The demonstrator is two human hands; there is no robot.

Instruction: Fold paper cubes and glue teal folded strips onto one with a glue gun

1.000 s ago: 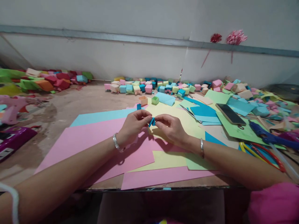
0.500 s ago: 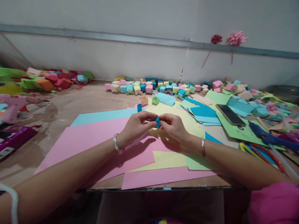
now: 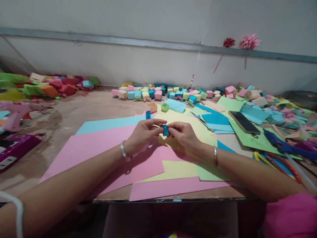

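One small folded blue paper piece (image 3: 165, 131) is sitting between both grips, over the coloured sheets (image 3: 119, 150). The right hand (image 3: 185, 136) is pinching its right side, thumb and forefinger together; the left hand (image 3: 141, 136) is likewise pinching its left side, though fingers are partly hiding the contact. Beyond, one pleated blue strip (image 3: 148, 114), one orange box (image 3: 152, 107) and one green box (image 3: 164, 107) are standing on the bench (image 3: 99, 102); one phone (image 3: 244, 122) is lying rightward.

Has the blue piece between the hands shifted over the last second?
Yes, slightly right: against the green box, the blue piece has gone from a little left of it to roughly straight below it in the view.
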